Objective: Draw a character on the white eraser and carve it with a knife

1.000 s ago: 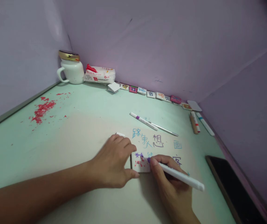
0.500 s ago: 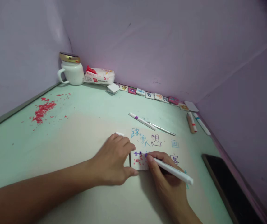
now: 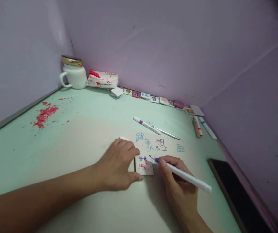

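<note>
A small white square tile [image 3: 145,170] lies on the table, with purple strokes along its top and red marks below them. My left hand [image 3: 119,165] steadies it, thumb at its lower left corner and index finger at its upper left. A bit of a white object [image 3: 124,138] pokes out beyond the left knuckles; the rest is hidden. My right hand [image 3: 179,181] is closed in a writing grip round a white marker [image 3: 188,176] with a purple tip. The tip hovers by the tile's upper right edge; whether it touches I cannot tell.
Coloured written characters [image 3: 161,145] mark the table beyond the tile. A second purple-banded marker [image 3: 147,125] and a thin metal tool [image 3: 169,133] lie behind. A phone [image 3: 233,191] is at right. Along the wall stand a lidded mug [image 3: 74,76], a tissue pack [image 3: 103,79] and several tiles [image 3: 154,99].
My right hand has moved a little right with the marker, drawing its tip off the purple strokes toward the tile's right edge. My left hand keeps its place on the tile.
</note>
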Demonstrator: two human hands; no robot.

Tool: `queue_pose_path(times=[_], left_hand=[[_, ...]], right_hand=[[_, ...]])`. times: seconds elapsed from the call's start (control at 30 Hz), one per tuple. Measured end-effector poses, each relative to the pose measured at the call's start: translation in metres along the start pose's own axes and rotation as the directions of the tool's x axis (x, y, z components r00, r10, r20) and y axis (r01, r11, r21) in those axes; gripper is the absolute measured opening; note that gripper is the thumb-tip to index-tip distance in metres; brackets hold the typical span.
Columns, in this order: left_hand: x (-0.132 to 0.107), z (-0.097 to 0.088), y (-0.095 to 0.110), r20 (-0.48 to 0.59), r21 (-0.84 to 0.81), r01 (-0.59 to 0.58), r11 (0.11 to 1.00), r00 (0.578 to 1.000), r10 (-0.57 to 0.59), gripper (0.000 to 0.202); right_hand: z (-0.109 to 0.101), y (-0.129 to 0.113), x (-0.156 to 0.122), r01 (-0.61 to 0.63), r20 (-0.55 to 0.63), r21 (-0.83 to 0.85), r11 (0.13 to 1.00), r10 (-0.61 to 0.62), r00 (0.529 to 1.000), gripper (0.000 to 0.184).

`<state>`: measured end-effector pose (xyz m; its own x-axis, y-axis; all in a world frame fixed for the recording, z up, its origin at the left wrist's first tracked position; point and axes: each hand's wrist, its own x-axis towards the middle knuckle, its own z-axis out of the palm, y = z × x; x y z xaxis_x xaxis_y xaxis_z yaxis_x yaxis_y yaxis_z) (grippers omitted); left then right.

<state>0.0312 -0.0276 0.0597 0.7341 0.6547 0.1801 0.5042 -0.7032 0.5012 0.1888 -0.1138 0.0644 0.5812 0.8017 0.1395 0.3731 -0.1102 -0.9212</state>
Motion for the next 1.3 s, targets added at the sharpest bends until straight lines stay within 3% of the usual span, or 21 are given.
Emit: queue_pose_path(times=[0.2, 0.4, 0.73, 1.3], left_hand=[[-0.001, 0.001, 0.0, -0.009, 0.017, -0.006, 1.0, 1.0, 0.007, 0.046], [0.0, -0.001, 0.0, -0.008, 0.028, -0.011, 1.0, 1.0, 0.011, 0.048], [-0.001, 0.004, 0.009, -0.06, 0.051, 0.053, 0.997, 0.997, -0.05, 0.05], [-0.002, 0.007, 0.005, -0.08, 0.071, 0.02, 0.997, 0.997, -0.014, 0.053]], right_hand=[[-0.003, 0.004, 0.001, -0.04, 0.017, 0.058, 0.997, 0.039, 0.999, 0.029], [0.001, -0.004, -0.01, -0.005, 0.062, 0.097, 0.995, -0.001, 0.998, 0.026], [0.001, -0.001, -0.014, 0.178, 0.118, 0.051, 0.983, -0.183, 0.976, 0.022], [0.009, 0.002, -0.012, 0.18, 0.143, 0.051, 0.982, -0.186, 0.972, 0.019]])
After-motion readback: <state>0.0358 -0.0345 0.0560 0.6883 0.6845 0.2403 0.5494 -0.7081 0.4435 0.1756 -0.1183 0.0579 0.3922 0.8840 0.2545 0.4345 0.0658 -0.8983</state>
